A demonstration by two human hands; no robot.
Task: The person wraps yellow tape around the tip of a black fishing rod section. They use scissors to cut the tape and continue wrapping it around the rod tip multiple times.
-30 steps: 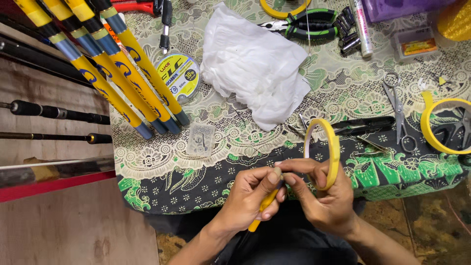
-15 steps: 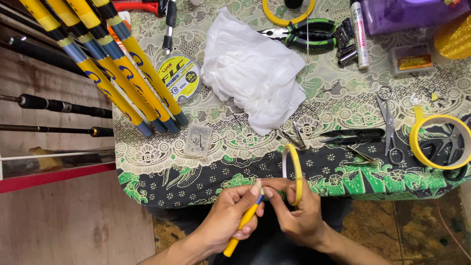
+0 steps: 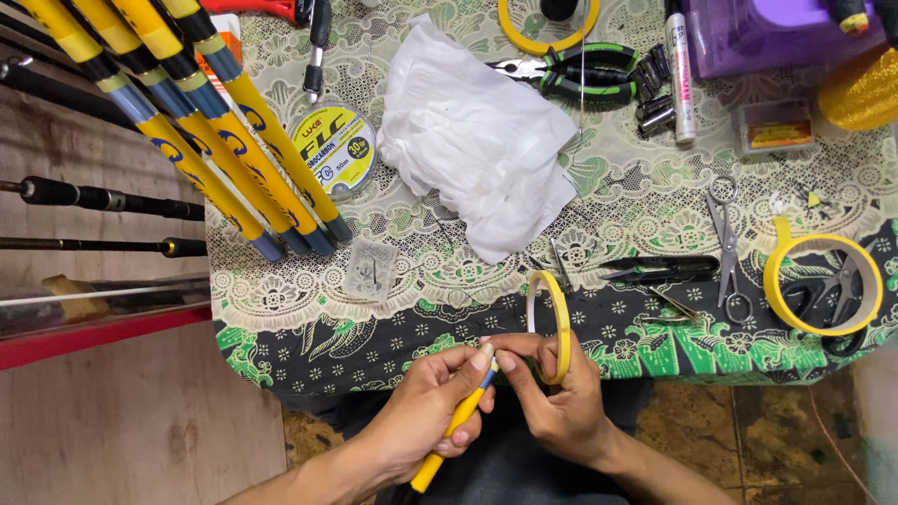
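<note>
The left hand (image 3: 426, 421) is holding a yellow rod (image 3: 456, 428) with fingers closed around it, just below the table (image 3: 281, 337) edge. The right hand (image 3: 552, 397) is pinching a tape roll (image 3: 552, 318) and pressing the tape end onto the rod tip — thumb and finger tight together there. To do this well, the person likely needs to keep the tape flat and pulled snug. The hands are working in the open gap in front of the table. Scissors (image 3: 725, 248) and a second roll (image 3: 823, 285) are lying well apart, to the right.
</note>
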